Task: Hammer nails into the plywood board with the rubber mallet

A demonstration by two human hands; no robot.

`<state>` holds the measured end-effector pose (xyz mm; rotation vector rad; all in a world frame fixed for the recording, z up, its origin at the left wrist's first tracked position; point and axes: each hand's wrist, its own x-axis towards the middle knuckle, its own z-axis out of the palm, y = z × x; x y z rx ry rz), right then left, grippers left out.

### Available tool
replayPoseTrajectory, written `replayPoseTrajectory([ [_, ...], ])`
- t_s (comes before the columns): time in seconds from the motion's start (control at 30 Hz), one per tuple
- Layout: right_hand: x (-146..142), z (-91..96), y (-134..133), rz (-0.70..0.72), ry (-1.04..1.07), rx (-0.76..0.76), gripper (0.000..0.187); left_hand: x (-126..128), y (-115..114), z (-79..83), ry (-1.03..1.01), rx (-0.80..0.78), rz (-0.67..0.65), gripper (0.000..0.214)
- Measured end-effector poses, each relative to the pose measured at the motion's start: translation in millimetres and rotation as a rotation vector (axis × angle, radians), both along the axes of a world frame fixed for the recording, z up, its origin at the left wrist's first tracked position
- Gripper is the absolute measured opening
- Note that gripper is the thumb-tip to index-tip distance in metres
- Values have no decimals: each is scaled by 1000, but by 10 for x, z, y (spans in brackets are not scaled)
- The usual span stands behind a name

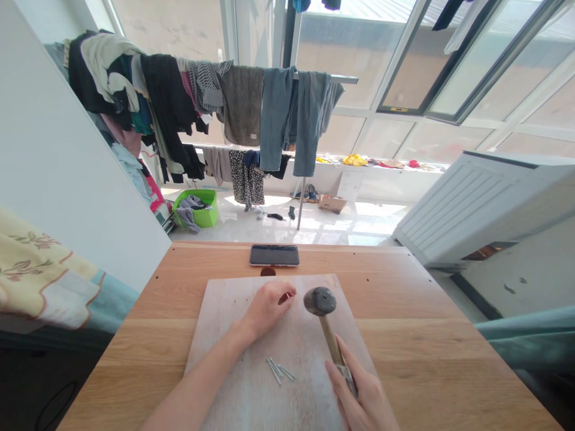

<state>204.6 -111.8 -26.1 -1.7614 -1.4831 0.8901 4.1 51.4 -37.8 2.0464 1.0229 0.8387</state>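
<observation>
My right hand [359, 392] is wrapped around the handle of a hammer [330, 338] with a thick, rounded dark head and a wooden shaft. The head is raised just right of my left hand [269, 302], apart from it. Over the far part of a pale, worn board [229, 371], my left hand has its thumb and fingers pinched together at the tips. What they hold, if anything, is too small to make out. Several silvery nails [281, 371] lie in a loose bunch on the board, between my two hands and closer to me.
The board rests on a wooden table [431, 335]. Beyond it lies a black phone [274, 255], with a dark round spot in front. Past the table are a green basin [207, 215], a clothes rack hung with laundry [245, 108], and a white ribbed appliance [453, 209].
</observation>
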Motion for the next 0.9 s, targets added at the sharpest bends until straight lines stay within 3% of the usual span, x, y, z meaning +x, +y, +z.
replayPoseTrajectory([
  [0.27,-319,66,142,-87,56,-14,72,1,12,-24,-86,-59,7,18],
  [0.5,-331,-1,220,-6,-77,118,67,4,8,21,-126,-81,-1,34],
  [0.7,-357,-20,203,-36,6,104,66,5,37,-47,-98,-62,-27,39],
  [0.83,-303,-10,121,-51,64,-17,70,-84,-82,135,91,53,-19,30],
  [0.9,-243,-3,72,-61,63,-61,72,-155,-234,297,273,107,-109,22],
])
